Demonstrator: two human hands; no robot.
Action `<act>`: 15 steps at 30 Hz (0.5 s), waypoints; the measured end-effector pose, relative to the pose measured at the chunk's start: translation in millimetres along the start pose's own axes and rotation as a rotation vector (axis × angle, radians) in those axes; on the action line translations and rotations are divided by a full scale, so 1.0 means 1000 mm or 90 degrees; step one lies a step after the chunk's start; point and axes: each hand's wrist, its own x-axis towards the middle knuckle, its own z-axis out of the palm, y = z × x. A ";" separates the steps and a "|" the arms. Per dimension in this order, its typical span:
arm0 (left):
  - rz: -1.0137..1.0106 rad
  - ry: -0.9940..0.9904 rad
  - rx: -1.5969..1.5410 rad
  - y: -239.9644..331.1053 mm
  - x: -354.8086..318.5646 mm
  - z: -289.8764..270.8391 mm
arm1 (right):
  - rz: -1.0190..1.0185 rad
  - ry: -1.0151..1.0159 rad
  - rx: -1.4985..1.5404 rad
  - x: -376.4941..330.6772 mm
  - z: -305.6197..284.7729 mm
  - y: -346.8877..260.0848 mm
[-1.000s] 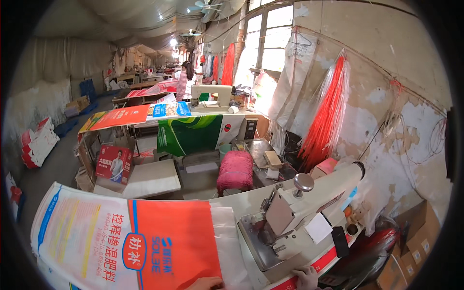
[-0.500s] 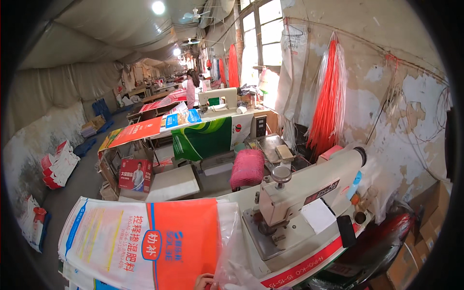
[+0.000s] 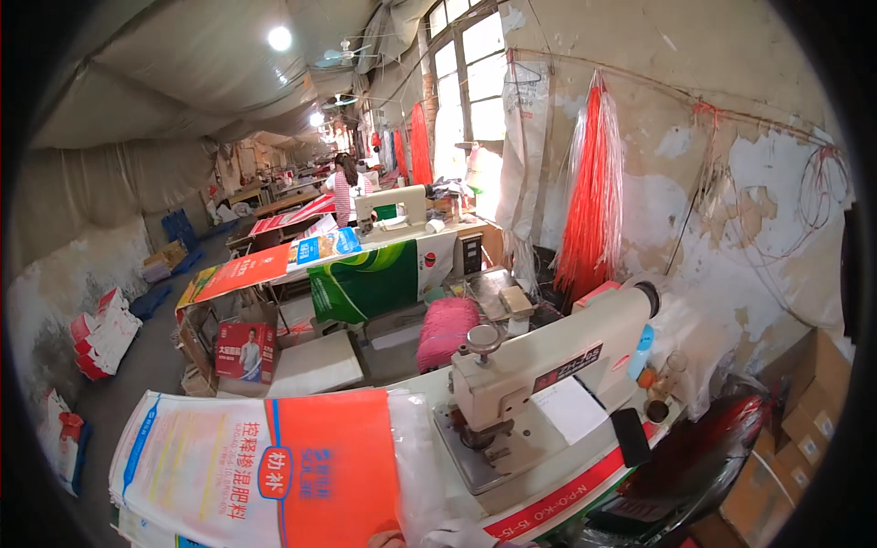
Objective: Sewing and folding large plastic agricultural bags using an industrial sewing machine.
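Note:
A stack of printed woven sacks (image 3: 343, 475), white and orange with clear plastic liner (image 3: 416, 457) along the right edge, lies on the near sewing table. At the bottom edge of the picture a bit of my left hand (image 3: 387, 540) touches the orange part of the top sack; its fingers are mostly cut off. Right of it, a pale shape (image 3: 459, 532) lies low beside the liner; whether it is film or my right hand I cannot make out. Close by on the right stands a cream industrial sewing machine (image 3: 525, 379), its needle area over a metal plate (image 3: 475, 452).
A white paper (image 3: 569, 409) and black phone (image 3: 630, 437) lie beside the machine. Behind it sits a pink thread cone (image 3: 448, 333). Red and white strands (image 3: 589, 210) hang on the wall. Cardboard boxes (image 3: 804, 438) stand right. Farther off, a person (image 3: 345, 192) works among more tables.
The whole view has shifted, so the machine and far tables sit further left and lower. My left hand's fingers show less than before, near the sack's orange part.

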 end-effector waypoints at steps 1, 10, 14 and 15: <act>0.027 -0.058 0.005 0.001 0.001 -0.001 | -0.057 -0.038 -0.082 0.000 0.000 0.000; -0.305 -0.036 -0.223 -0.023 0.013 0.027 | 0.419 0.050 0.365 0.022 0.011 -0.064; -0.214 -0.046 -0.179 -0.036 0.012 0.029 | 0.472 0.046 0.378 0.024 0.022 -0.058; -0.207 0.010 -0.184 -0.036 0.011 0.028 | 0.474 0.046 0.375 0.023 0.024 -0.052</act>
